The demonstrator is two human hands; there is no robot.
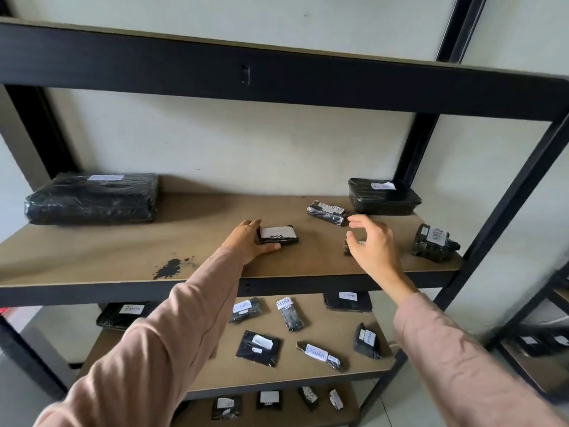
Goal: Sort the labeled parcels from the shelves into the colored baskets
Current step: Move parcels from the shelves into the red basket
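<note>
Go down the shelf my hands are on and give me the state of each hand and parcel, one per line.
left hand: gripping the dated parcel
dated parcel: flat, label up
right hand: open, empty, above a small parcel
large parcel: flat, untouched
black box: flat, untouched
tilted RETURN parcel: untouched

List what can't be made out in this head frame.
- Colored baskets: none in the head view.
- Small parcel behind the right hand: mostly hidden, label unreadable.
- Large parcel label: blurred.
- Bottom-shelf parcels: labels too small.
- Parcel at the left hand: gripped or only touched, unclear.
</note>
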